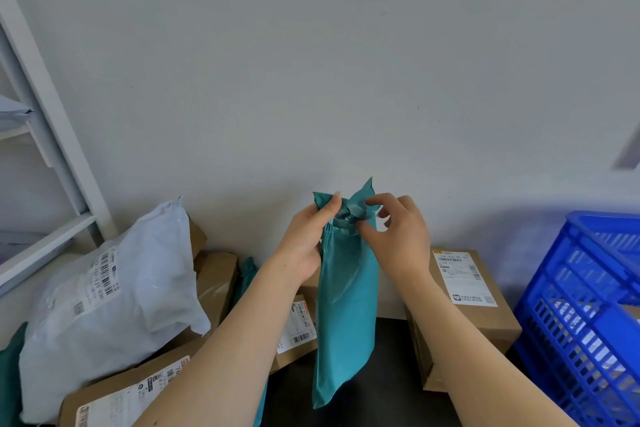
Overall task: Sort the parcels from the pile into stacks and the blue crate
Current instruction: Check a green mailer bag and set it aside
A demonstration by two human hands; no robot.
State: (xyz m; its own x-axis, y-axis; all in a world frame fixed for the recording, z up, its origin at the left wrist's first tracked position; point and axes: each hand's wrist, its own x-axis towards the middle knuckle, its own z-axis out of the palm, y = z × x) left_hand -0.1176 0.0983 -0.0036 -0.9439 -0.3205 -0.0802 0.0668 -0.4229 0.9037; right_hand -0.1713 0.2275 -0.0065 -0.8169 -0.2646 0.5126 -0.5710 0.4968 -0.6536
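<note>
A teal plastic mailer bag (346, 305) hangs upright in the middle of the view, held up at its crumpled top. My left hand (308, 239) grips the bag's upper left edge. My right hand (398, 232) pinches the bunched top from the right. The blue crate (588, 305) stands at the right with labelled parcels inside. At the left lies the pile: a white mailer bag (114, 305) on top of several brown cardboard boxes (214, 281).
A brown cardboard box (464, 308) with a white label stands between the held bag and the crate. The dark table surface (381, 392) shows below the bag. A white shelf frame (52, 135) rises at the far left. A plain wall is behind.
</note>
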